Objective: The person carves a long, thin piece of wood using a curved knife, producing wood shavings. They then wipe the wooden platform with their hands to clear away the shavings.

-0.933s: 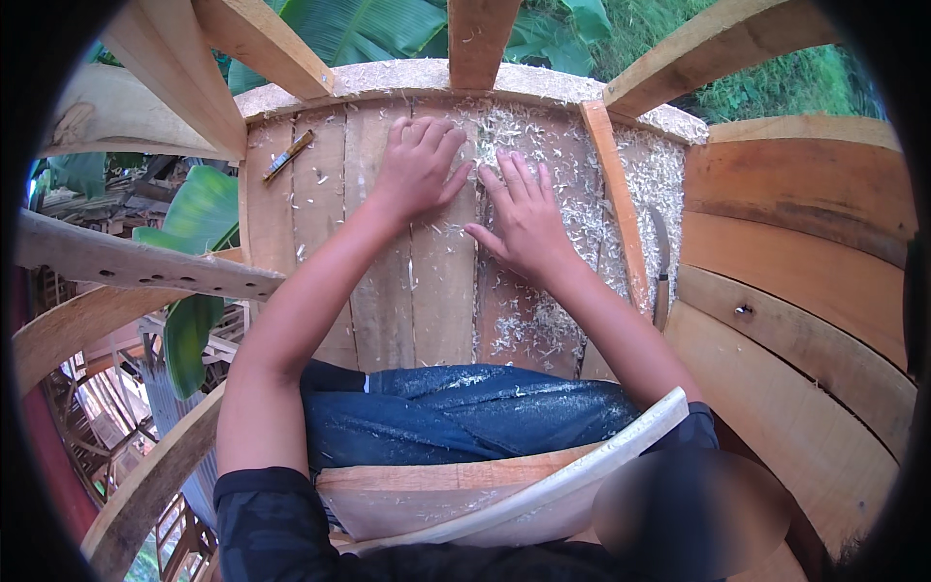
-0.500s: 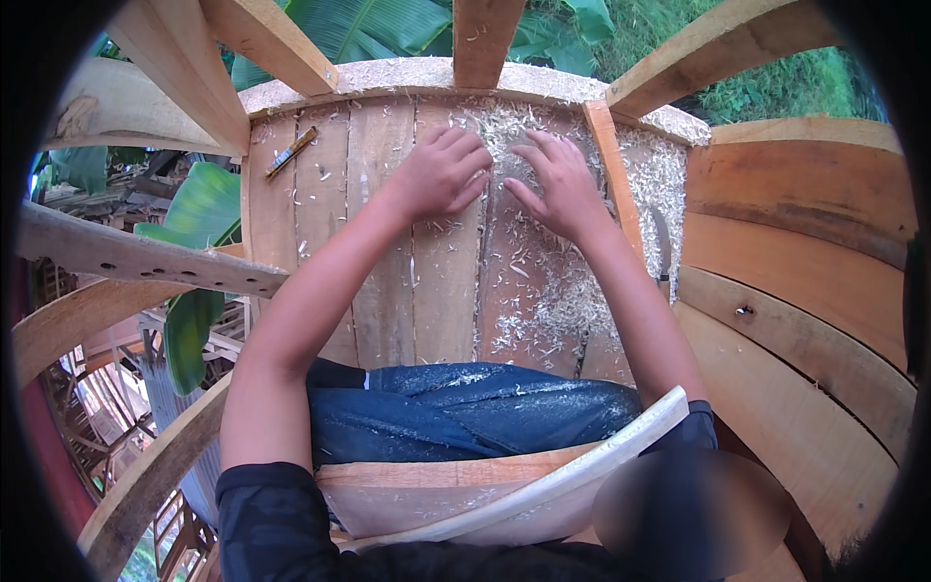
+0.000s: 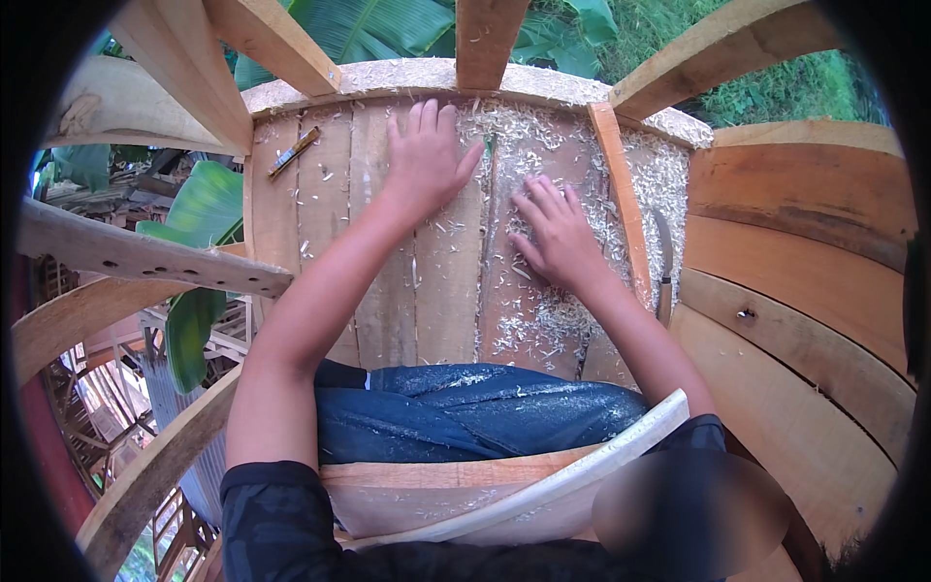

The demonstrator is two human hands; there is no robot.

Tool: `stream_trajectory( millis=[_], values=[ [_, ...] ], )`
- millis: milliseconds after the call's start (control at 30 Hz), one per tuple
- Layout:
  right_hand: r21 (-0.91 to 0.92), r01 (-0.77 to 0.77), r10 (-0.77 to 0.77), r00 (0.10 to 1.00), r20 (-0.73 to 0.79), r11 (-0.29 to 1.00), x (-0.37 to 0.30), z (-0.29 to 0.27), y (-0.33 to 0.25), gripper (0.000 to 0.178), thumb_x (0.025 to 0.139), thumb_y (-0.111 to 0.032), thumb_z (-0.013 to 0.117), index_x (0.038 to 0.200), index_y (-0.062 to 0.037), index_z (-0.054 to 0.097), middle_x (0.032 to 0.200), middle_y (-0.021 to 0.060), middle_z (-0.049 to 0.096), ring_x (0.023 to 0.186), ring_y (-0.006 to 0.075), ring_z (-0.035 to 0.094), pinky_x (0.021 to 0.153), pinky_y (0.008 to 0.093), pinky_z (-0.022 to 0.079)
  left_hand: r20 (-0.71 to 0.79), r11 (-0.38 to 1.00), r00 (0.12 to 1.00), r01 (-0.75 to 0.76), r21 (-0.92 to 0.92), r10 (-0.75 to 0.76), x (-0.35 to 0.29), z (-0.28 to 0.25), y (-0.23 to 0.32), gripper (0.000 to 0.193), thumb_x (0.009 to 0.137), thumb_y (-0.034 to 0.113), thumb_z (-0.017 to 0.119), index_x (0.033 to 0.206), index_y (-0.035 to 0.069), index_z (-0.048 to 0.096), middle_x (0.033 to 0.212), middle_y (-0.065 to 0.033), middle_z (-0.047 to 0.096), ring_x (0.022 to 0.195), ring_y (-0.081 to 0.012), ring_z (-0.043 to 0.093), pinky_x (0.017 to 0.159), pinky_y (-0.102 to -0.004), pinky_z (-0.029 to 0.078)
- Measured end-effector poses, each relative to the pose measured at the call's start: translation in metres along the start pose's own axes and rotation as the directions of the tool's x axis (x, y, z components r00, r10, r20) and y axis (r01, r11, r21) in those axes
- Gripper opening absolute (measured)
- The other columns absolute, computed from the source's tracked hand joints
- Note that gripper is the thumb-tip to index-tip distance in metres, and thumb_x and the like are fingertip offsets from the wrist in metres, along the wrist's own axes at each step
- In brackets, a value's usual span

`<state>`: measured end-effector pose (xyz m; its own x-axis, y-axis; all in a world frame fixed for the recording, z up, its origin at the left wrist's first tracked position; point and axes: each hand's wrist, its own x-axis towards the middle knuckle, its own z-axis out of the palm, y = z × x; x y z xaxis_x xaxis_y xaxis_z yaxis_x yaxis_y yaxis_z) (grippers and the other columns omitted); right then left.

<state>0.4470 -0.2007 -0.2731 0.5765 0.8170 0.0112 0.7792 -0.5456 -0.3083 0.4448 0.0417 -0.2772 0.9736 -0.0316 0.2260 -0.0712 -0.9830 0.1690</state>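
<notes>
Where the curved wooden frame (image 3: 805, 291) fills the right side and the upper edge of the frame, its stacked planks bend around a flat plank deck (image 3: 427, 281) that occupies the centre. Radiating ribs (image 3: 485, 39) cross the top edge, and green foliage (image 3: 204, 209) shows through the gaps at upper centre and at left. Lower centre, the blue trouser leg (image 3: 465, 407) of the person lies across the near end of the deck, with a pale curved strip of wood (image 3: 601, 451) resting over it. Wood shavings (image 3: 543, 155) cover the upper centre and right half of the deck, thickest along the far rim and beside the narrow upright batten (image 3: 621, 213). The left hand (image 3: 427, 160) lies palm down at upper centre, fingers extended and close together, pressed flat on the planks and gripping nothing. The right hand (image 3: 558, 238) lies palm down just right of centre, fingers spread, resting directly on the shavings and holding nothing. Both hands are near each other but apart. A curved blade (image 3: 663, 257) rests at the right of the batten. A small stick-shaped tool (image 3: 293, 152) lies at the upper left of the deck, well apart from both hands.
</notes>
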Motion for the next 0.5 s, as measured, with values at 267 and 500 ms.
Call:
stream_trajectory(
  millis=[267, 500],
  values=[
    [-0.031, -0.308, 0.296, 0.933, -0.203, 0.951, 0.035, 0.002, 0.009, 0.074, 0.091, -0.051, 0.059, 0.142, -0.0003, 0.041, 0.149, 0.026, 0.037, 0.142, 0.0384, 0.031, 0.115, 0.055, 0.022, -0.061, 0.986, 0.988, -0.148, -0.08, 0.143, -0.003, 0.003, 0.005, 0.055, 0.095, 0.04, 0.053, 0.142, 0.011, 0.046, 0.147, -0.0136, 0.045, 0.14, -0.0286, 0.037, 0.116, -0.0556, 0.02],
    [-0.017, -0.002, 0.001, 0.999, -0.033, 1.0, 0.055, -0.001, 0.006, 0.075, 0.091, -0.055, 0.057, 0.142, -0.0026, 0.043, 0.149, 0.0224, 0.04, 0.142, 0.0369, 0.032, 0.116, 0.0575, 0.02, -0.075, 0.965, 0.963, -0.261, -0.037, 0.258, 0.003, 0.001, -0.015, 0.05, 0.092, 0.034, 0.058, 0.135, 0.01, 0.053, 0.143, -0.0115, 0.049, 0.138, -0.0289, 0.04, 0.115, -0.0549, 0.023]
  ],
)
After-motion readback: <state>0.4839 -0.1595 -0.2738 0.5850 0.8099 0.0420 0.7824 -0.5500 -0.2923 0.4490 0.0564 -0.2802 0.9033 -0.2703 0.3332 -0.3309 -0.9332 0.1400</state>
